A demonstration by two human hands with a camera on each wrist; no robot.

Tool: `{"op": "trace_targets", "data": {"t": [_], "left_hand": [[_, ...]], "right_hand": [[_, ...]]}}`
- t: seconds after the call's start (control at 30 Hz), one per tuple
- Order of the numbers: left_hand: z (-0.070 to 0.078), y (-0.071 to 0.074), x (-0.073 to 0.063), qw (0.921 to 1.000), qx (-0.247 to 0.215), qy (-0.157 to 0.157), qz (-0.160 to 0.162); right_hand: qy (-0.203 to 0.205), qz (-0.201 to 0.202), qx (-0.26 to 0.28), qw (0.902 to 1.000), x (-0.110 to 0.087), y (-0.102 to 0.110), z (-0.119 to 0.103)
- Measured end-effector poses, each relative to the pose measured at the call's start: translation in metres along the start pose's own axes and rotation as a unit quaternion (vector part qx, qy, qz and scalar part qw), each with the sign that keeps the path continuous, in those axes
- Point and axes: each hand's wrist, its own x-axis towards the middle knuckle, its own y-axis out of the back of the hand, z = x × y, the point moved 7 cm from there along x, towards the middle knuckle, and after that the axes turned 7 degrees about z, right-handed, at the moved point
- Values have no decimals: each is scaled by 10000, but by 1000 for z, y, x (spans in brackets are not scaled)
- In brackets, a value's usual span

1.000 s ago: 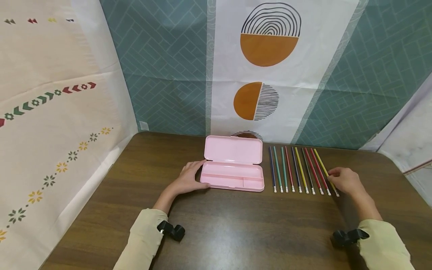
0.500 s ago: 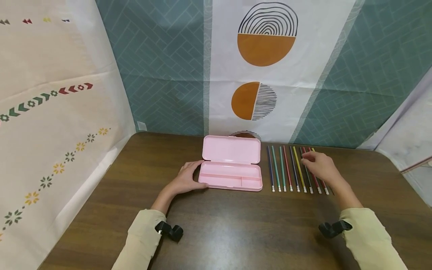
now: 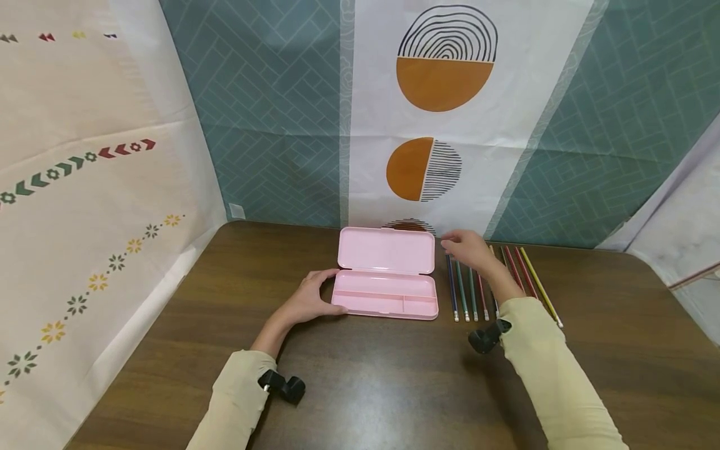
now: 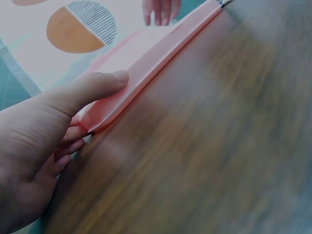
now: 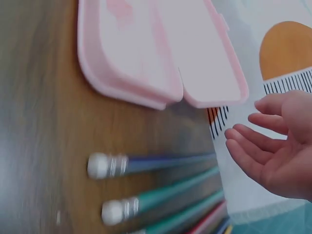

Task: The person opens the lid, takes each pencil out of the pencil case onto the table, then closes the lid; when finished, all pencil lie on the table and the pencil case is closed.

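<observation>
An opened pink pencil case (image 3: 385, 302) lies on the table, its lid tilted back on the far side and its compartments bare. At the case's left end my left hand (image 3: 311, 299) holds it, thumb along the front edge and fingers round the corner in the left wrist view. My right hand (image 3: 468, 249) hovers over the far ends of the pencils (image 3: 462, 294), just right of the lid, with loosely bent fingers and nothing in them. Blue and teal pencils lie nearest the case; a yellow pencil (image 3: 541, 287) ends the row at the right. My right forearm hides the middle pencils.
The brown wooden table (image 3: 360, 387) meets a patterned cloth (image 3: 281, 125) hanging behind it. A cream cloth (image 3: 101, 250) hangs along the left side. Each wrist wears a black camera.
My right hand has swept left across the pencil row, from the rightmost yellow pencil, which it has left lying, to near the case. My left hand has stayed on the pencil case.
</observation>
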Motion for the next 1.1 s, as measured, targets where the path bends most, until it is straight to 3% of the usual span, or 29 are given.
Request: {"op": "trace_targets", "data": {"t": [0.23,0.47,0.6,0.73,0.9,1.0,1.1], "left_hand": [[0,0,2,9999,-50,-86,46],[0,1,2,9999,-74,-82,66],[-1,1,2,9999,-80,-68,66],[-1,2,2,9999,-103,-28,108],[-2,2,2,9997,-155,46,187],[-2,1,3,9997,-153,30,173],[-2,1,3,9999,-114,9,130]], "right_hand": [[-97,111,312,9994,13,-10,-15],[263,189,-125,9994,8,-6,-29],[698,53,-529,9961,0,-9,-44],[1358,-387,-819,9866,-14,-22,-65],[2109,-1268,-1120,9627,-32,-46,-83],[2343,-1628,-1240,9504,-41,-58,-86],[2341,-1843,-1321,9454,-49,-67,-83]]}}
